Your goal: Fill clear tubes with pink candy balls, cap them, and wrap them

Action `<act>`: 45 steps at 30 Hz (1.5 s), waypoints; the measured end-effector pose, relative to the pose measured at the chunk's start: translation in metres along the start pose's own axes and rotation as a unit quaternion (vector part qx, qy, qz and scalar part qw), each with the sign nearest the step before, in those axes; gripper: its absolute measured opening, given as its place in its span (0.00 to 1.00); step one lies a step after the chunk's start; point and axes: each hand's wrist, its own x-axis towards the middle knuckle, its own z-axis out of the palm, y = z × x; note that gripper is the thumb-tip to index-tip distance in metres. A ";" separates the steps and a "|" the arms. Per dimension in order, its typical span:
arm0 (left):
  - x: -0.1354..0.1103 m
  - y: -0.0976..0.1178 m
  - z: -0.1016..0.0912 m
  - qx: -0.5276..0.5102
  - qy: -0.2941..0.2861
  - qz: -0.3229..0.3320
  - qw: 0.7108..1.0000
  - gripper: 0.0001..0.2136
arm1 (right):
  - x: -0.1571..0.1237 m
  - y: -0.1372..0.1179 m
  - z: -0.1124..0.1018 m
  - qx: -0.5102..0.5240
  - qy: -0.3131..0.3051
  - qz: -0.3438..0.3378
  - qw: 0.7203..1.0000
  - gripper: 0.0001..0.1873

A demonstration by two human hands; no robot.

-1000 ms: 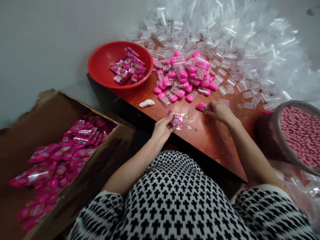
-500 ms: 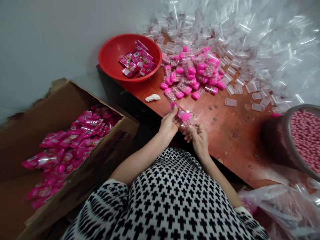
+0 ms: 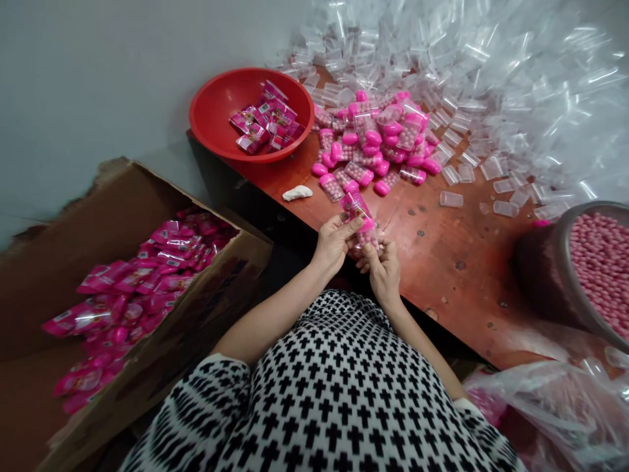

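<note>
A pink printed candy packet [image 3: 354, 204] is held between my two hands over the table's front edge. In its lower, clear part sits a small container of pink candy balls [image 3: 367, 238] with a pink cap. My left hand [image 3: 334, 246] is closed on the packet's left side, thumb across it near the cap. My right hand [image 3: 384, 269] pinches the lower end, its thumb over the candy balls. Some of my fingers are hidden behind the packet. Just beyond lies a heap of filled, pink-capped containers [image 3: 376, 141].
A red bowl [image 3: 211, 131] holds flat pink packets. At the left, a cardboard box [image 3: 206, 308] contains filled pink packets. Empty clear containers [image 3: 466, 85] pile up at the back. A bucket [image 3: 545, 275] of pink balls and a plastic bag [image 3: 555, 400] are at the right.
My left thumb has slid from the packet's upper end down towards the cap. The packet now faces up more, showing its printed front and the candy balls.
</note>
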 end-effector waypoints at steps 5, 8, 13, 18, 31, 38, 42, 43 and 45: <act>0.001 0.000 -0.002 0.036 -0.011 -0.036 0.999 0.18 | 0.001 0.002 0.001 0.028 -0.017 0.003 0.999 0.21; 0.003 0.001 -0.004 0.065 -0.020 -0.049 0.996 0.19 | 0.004 0.005 0.000 0.088 -0.054 0.039 0.994 0.21; 0.006 0.002 -0.008 0.141 -0.043 -0.039 0.988 0.19 | 0.006 0.007 -0.006 0.047 -0.049 0.024 0.997 0.19; 0.000 -0.003 -0.007 0.168 -0.056 -0.011 0.984 0.18 | 0.009 0.003 -0.009 0.024 -0.027 0.012 0.999 0.18; -0.008 -0.002 -0.017 0.105 -0.026 -0.038 0.993 0.19 | 0.013 0.004 -0.010 0.171 -0.123 0.053 0.976 0.22; -0.031 0.018 -0.030 0.080 -0.002 0.041 0.996 0.17 | 0.020 -0.002 0.007 0.169 -0.139 0.062 0.974 0.23; -0.042 0.065 -0.060 0.016 0.136 0.236 0.962 0.24 | 0.020 -0.006 0.000 0.147 -0.124 0.056 0.980 0.20; -0.042 0.072 -0.068 0.024 0.169 0.269 0.948 0.26 | 0.021 -0.006 -0.005 0.139 -0.113 0.051 0.983 0.20; -0.036 0.072 -0.078 0.087 0.201 0.302 0.928 0.27 | 0.022 -0.006 -0.013 0.123 -0.091 0.043 0.987 0.19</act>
